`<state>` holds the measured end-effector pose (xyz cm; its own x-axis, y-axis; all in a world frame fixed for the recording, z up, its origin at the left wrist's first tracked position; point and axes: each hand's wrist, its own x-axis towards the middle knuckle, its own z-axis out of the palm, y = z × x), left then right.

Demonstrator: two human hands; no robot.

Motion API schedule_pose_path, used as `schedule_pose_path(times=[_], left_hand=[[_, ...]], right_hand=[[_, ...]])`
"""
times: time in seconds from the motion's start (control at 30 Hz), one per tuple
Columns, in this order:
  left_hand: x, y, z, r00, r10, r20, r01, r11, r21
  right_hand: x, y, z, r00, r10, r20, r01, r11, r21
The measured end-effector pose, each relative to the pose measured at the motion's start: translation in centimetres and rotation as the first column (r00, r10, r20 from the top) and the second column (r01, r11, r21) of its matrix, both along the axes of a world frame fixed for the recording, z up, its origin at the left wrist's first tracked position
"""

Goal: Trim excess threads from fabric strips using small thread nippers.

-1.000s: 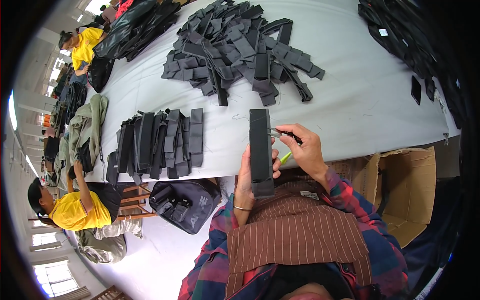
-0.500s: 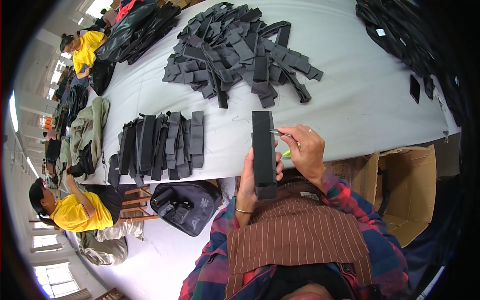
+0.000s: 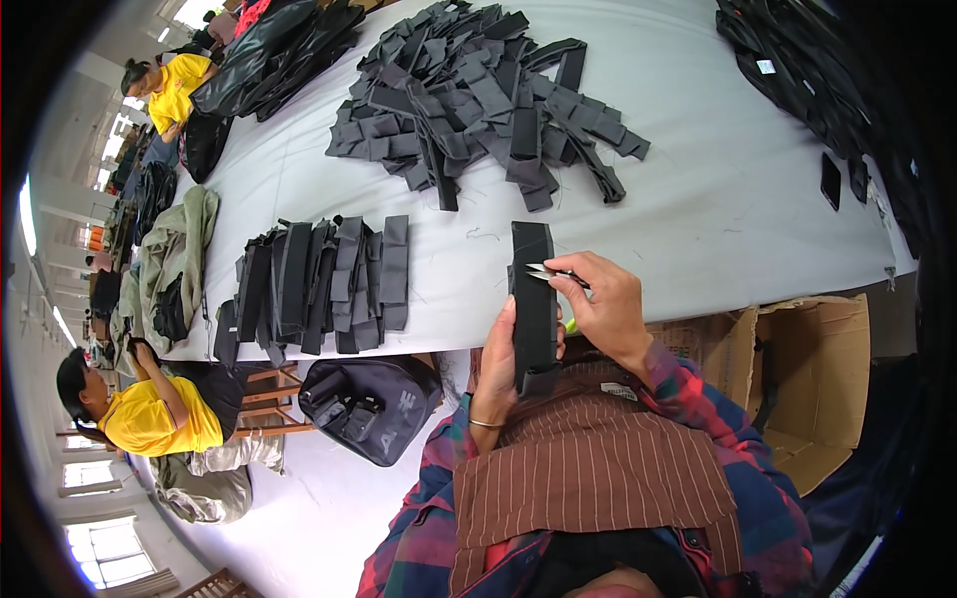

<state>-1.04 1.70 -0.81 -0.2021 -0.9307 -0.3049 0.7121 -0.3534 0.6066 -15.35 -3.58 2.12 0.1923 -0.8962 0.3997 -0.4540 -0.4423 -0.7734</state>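
My left hand (image 3: 496, 351) is closed round a long black fabric strip (image 3: 535, 314), held upright just past the table's near edge. The thumb lies along its left side and the fingertips show on the right. In my right hand (image 3: 603, 302) is a pair of thread snips (image 3: 540, 272), with pointed metal blades lying across the upper part of the strip. A bit of yellow-green shows under that hand, perhaps part of the snips. To the left lies a row of dark fabric strips (image 3: 344, 284) side by side. Farther off is a loose heap of similar grey strips (image 3: 478, 100).
Loose threads lie on the white-covered table (image 3: 688, 209). An open cardboard box (image 3: 812, 379) stands below its right edge. A black bag (image 3: 374, 409) sits lower left, beside a wooden stool (image 3: 267, 404). Black goods (image 3: 788, 80) and a phone (image 3: 830, 181) occupy the far right. Two people in yellow work at left.
The snips have moved left, with their blades now over the strip rather than at its right edge. The strip has shifted slightly right, and my left thumb now lies along its left side.
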Motion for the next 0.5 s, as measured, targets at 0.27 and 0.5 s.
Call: schedule_pose_path(times=[0.27, 0.5], left_hand=[[0.17, 0.56, -0.42, 0.991, -0.029, 0.128, 0.028, 1.0, 0.013], [0.61, 0.87, -0.35, 0.956, 0.035, 0.29, -0.058, 0.996, 0.071]], right_hand=[[0.44, -0.21, -0.23, 0.993, -0.036, -0.114, 0.015, 0.985, -0.173], [0.32, -0.27, 0.01, 0.998, -0.006, 0.065, 0.001, 0.997, 0.073]])
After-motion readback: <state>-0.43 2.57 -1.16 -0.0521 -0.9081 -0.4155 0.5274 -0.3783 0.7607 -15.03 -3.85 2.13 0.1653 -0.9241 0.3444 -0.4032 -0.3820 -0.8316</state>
